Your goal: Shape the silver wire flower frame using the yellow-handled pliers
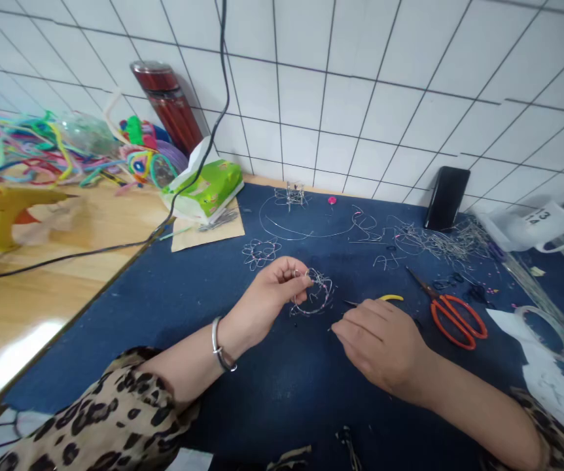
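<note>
At the far left, on a wooden tabletop [100, 239], there is a yellow glue gun [0, 209], and behind it a heap of colourful fuzzy stems [41, 157]. Next to them a red flask [169, 108] leans in the view near the tiled wall, and a green tissue pack [213, 186] lies in front of it.

On the blue tabletop [164, 301], a flower-shaped wire piece [261, 252] lies just beyond the left hand [275, 291]. This hand is grasping a beaded wire ring [320, 281] by its left edge, between the thumb and the fingers. The ring is round, so I see no clear long axis; its opening is turned to the camera.

The ring is situated between the two hands: directly to the right of the left hand, which touches it, and to the upper left of the right hand [383, 343], which is near but apart. The right hand is bent, with its back upward. A dark thin tip and a yellow handle [390, 297] appear beside it, but I cannot tell if the fingers grasp this tool.

Farther right are orange-handled scissors [458, 320], a tangle of wires [434, 239], a black phone [447, 196] and a white mug [551, 222].
</note>
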`<action>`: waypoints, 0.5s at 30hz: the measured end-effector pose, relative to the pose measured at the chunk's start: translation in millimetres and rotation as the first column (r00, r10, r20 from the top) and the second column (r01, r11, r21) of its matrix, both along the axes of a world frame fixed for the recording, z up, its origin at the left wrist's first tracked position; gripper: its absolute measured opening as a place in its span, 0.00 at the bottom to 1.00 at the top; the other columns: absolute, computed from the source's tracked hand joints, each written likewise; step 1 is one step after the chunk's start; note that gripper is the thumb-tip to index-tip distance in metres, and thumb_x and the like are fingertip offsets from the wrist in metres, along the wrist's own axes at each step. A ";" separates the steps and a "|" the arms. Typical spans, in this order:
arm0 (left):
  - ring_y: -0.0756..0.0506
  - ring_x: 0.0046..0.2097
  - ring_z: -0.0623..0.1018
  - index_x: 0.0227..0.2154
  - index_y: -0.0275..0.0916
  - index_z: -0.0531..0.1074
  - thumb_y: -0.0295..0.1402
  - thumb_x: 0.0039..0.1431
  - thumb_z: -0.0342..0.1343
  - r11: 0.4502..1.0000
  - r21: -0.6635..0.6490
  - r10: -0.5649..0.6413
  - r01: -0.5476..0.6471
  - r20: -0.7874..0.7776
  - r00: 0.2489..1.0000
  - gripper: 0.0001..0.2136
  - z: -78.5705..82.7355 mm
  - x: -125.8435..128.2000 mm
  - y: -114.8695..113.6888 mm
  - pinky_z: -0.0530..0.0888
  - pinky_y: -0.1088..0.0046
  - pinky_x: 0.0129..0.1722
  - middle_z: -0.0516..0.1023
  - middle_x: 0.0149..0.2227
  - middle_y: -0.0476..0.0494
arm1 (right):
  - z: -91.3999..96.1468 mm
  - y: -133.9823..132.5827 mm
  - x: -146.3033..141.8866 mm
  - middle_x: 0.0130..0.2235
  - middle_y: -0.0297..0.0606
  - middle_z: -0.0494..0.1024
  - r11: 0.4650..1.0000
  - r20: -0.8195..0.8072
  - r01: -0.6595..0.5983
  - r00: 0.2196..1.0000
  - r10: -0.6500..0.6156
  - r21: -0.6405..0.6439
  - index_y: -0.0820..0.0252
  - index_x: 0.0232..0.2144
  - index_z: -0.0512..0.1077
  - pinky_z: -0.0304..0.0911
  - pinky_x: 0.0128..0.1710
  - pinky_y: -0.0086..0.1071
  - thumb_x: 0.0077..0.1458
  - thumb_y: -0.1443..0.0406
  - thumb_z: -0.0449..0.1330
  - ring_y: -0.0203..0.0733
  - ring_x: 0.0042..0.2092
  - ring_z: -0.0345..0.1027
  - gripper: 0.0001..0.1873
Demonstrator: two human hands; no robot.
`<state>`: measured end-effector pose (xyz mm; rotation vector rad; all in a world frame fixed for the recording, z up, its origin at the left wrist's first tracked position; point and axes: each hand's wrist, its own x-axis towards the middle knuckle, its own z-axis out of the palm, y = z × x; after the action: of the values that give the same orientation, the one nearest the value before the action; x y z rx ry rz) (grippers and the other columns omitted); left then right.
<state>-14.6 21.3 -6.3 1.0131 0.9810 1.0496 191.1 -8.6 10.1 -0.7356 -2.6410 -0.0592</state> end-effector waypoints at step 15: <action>0.55 0.25 0.68 0.33 0.35 0.65 0.26 0.55 0.54 0.938 -0.103 -0.338 0.332 -0.050 0.940 0.04 -3.3 16.2 -17.3 0.65 0.78 0.27 0.66 0.26 0.54 | -15.9 8.6 23.4 0.35 0.41 0.73 0.953 0.107 -0.062 0.994 0.031 0.297 0.66 0.39 0.69 0.59 0.33 0.36 0.54 0.71 0.52 0.41 0.36 0.63 0.10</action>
<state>1.6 4.0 -9.6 1.0988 0.8649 0.6849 214.5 0.0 -5.8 -0.5799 -2.6567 -0.4851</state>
